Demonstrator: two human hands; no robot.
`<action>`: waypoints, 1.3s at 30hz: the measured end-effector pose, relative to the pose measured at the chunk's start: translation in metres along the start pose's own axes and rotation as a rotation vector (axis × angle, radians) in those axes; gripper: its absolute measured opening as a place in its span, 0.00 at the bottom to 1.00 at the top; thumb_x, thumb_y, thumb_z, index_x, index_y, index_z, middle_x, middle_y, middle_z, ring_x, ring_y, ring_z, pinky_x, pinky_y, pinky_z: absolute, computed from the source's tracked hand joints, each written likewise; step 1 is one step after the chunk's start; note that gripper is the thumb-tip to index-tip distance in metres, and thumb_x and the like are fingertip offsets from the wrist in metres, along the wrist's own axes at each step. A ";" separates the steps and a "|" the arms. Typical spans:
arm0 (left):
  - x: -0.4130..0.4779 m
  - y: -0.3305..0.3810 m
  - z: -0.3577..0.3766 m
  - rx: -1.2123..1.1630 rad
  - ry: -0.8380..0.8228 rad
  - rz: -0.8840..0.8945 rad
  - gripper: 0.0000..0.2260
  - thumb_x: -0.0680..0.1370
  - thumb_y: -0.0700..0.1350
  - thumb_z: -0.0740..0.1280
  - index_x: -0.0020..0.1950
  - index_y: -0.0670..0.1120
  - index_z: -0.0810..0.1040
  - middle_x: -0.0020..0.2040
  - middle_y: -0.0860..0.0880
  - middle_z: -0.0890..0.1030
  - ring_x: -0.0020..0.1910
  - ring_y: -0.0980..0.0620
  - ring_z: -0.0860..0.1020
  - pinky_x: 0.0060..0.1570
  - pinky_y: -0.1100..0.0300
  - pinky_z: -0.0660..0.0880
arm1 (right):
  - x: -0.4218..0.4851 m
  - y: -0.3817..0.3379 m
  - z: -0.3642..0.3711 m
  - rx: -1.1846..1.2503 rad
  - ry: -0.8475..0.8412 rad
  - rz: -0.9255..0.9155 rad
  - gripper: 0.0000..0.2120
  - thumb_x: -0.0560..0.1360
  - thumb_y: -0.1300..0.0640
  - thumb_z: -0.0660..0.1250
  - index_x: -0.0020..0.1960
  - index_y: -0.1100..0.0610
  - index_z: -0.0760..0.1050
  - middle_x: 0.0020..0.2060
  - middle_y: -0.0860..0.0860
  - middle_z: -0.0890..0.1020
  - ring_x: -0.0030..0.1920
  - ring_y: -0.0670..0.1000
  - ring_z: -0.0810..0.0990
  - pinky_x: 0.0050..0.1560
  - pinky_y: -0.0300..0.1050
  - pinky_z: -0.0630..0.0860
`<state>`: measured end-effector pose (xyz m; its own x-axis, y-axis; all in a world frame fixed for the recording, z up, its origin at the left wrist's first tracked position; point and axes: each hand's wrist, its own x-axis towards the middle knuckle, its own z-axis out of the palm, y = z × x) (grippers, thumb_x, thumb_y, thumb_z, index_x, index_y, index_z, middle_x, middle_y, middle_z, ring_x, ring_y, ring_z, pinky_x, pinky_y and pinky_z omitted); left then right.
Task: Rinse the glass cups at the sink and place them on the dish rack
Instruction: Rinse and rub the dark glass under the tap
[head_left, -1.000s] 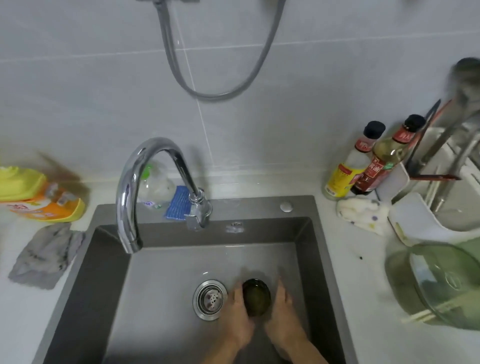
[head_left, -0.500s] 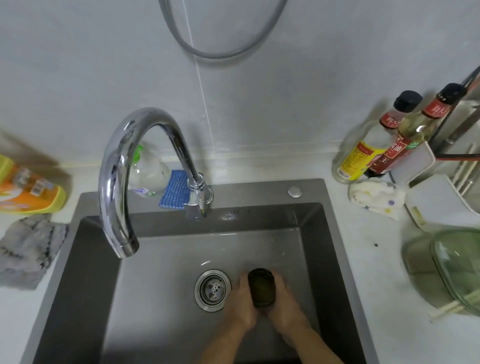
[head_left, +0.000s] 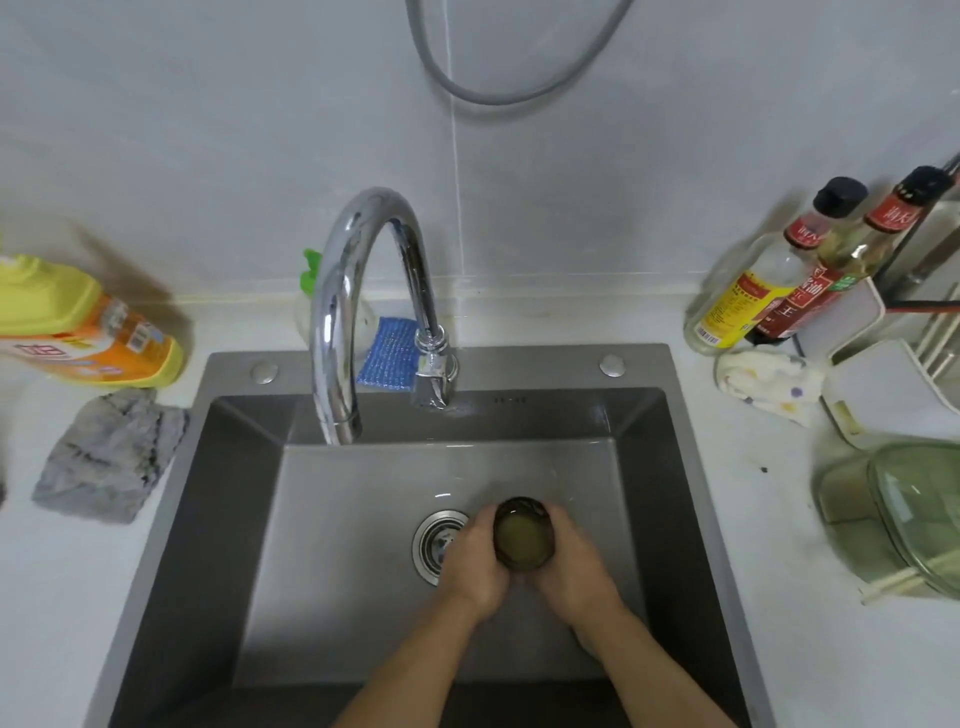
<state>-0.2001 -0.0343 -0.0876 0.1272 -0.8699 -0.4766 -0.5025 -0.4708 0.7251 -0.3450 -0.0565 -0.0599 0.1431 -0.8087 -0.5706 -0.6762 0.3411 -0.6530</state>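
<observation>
Down in the sink (head_left: 218, 519), both hands cup a dark glass cup (head_left: 522, 535) between them, its mouth facing up toward the camera. The left hand (head_left: 475, 564) wraps the cup's side at 9 o'clock, the right hand (head_left: 574, 564) at 3 o'clock, fingers curled around the glass so that each hand grasps it. The cup sits low over the basin floor, just to the 3 o'clock side of the drain (head_left: 434, 540), which the left hand partly covers. A chrome faucet (head_left: 337, 312) arches over the back edge at 11 o'clock from the cup. No stream is visible from it. On the counter at 9 o'clock lie a grey cloth (head_left: 109, 457) and a yellow detergent bottle (head_left: 78, 332). Two sauce bottles (head_left: 779, 280) stand at 2 o'clock, beside a white rack (head_left: 893, 384).
</observation>
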 end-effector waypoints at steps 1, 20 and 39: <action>-0.003 -0.002 -0.008 -0.048 -0.012 0.010 0.30 0.65 0.36 0.73 0.65 0.56 0.78 0.59 0.55 0.84 0.59 0.52 0.82 0.61 0.57 0.78 | -0.002 -0.006 -0.003 -0.004 -0.014 -0.017 0.41 0.61 0.57 0.83 0.69 0.43 0.71 0.59 0.44 0.80 0.60 0.48 0.80 0.63 0.48 0.78; -0.073 0.012 -0.177 -0.671 -0.266 0.004 0.42 0.64 0.44 0.87 0.74 0.49 0.72 0.65 0.45 0.84 0.67 0.44 0.81 0.70 0.39 0.75 | -0.066 -0.171 -0.041 0.064 -0.396 -0.170 0.37 0.73 0.52 0.79 0.76 0.49 0.64 0.58 0.44 0.81 0.53 0.46 0.85 0.52 0.34 0.80; -0.070 0.025 -0.191 -0.981 -0.200 -0.190 0.32 0.67 0.43 0.81 0.70 0.44 0.76 0.60 0.41 0.86 0.60 0.42 0.84 0.58 0.47 0.82 | -0.054 -0.201 0.015 0.251 0.076 -0.182 0.20 0.87 0.53 0.58 0.78 0.49 0.64 0.73 0.48 0.75 0.73 0.49 0.72 0.76 0.47 0.66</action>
<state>-0.0581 -0.0127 0.0587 -0.0583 -0.7696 -0.6358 0.4451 -0.5901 0.6735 -0.2063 -0.0747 0.0945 0.1847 -0.8974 -0.4007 -0.4436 0.2877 -0.8488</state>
